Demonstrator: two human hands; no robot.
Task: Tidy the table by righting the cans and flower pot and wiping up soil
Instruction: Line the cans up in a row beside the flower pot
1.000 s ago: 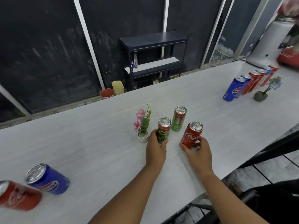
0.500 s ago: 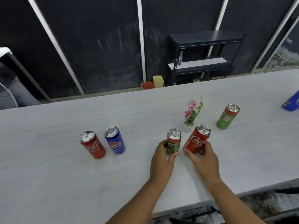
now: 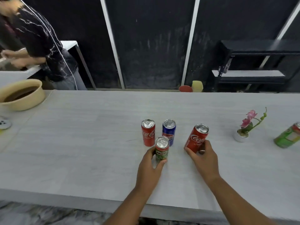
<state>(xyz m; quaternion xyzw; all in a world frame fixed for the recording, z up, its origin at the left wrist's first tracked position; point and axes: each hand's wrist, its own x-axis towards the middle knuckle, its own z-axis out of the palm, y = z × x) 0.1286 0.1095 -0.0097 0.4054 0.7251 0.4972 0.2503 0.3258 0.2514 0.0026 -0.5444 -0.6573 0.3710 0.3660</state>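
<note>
Your left hand (image 3: 150, 166) is wrapped around the lower part of a green Milo can (image 3: 161, 149), thumb on one side and fingers on the other, and the can stands upright on the grey table (image 3: 81, 151). Your right hand (image 3: 203, 157) is closed around the base of a red Coca-Cola can (image 3: 196, 137), which tilts with its top leaning away to the right. Just behind the Milo can, a second red Coca-Cola can (image 3: 148, 133) and a blue Pepsi can (image 3: 169, 131) stand upright side by side, close together; the Milo can overlaps the Pepsi can from this angle, so you cannot tell whether they touch. Well to your right, a small white flower pot (image 3: 240, 136) with a pink flower stands upright, and beyond it a light green can (image 3: 288, 138) sits at the frame edge, leaning. At the far left a tan bowl (image 3: 24, 101) holds something brown. Another person (image 3: 40, 44) in a dark top stands beyond it.
</note>
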